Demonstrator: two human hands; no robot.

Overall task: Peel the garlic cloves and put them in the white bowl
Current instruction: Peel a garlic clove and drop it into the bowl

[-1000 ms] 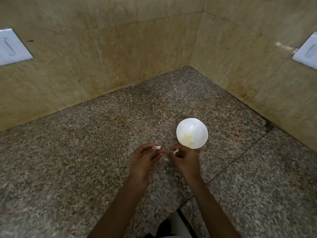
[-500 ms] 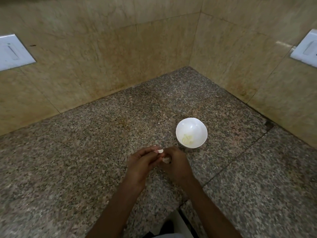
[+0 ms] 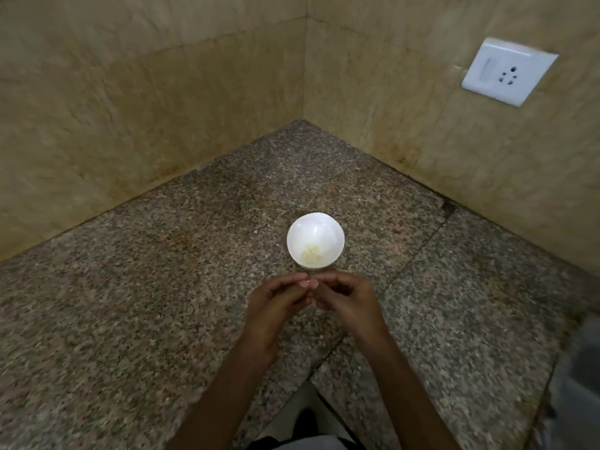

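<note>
The two hands are meeting fingertip to fingertip just above the counter, and a garlic clove [image 3: 306, 283] is being pinched where they join. The left hand [image 3: 276, 303] is curling its fingers and thumb in on the clove from its side. The right hand [image 3: 349, 297] is curling in from the other side, its fingertips pressing on the same small pale piece. Only a sliver of the clove is showing, because the fingers of both hands are covering the rest.

The white bowl [image 3: 293, 232] is standing just beyond the grip, on the far side of the fingertips, near them but apart. Peeled cloves [image 3: 311, 254] are lying in a small yellowish heap at its bottom, toward the near side. The bowl is resting on a speckled granite counter [image 3: 162, 303], which is running back into a corner between beige tiled walls [image 3: 162, 108]. A seam [image 3: 418, 251] is crossing the counter diagonally on the right-hand side. A white socket plate [image 3: 509, 71] is sitting on the right wall, well apart from the hands. A grey shape [image 3: 581, 368] at the right edge is too smeared to name.

The visible sliver seems to be lying roughly left to right across the gap between the hands. So little is showing that its long axis and tip cannot be told for sure.
</note>
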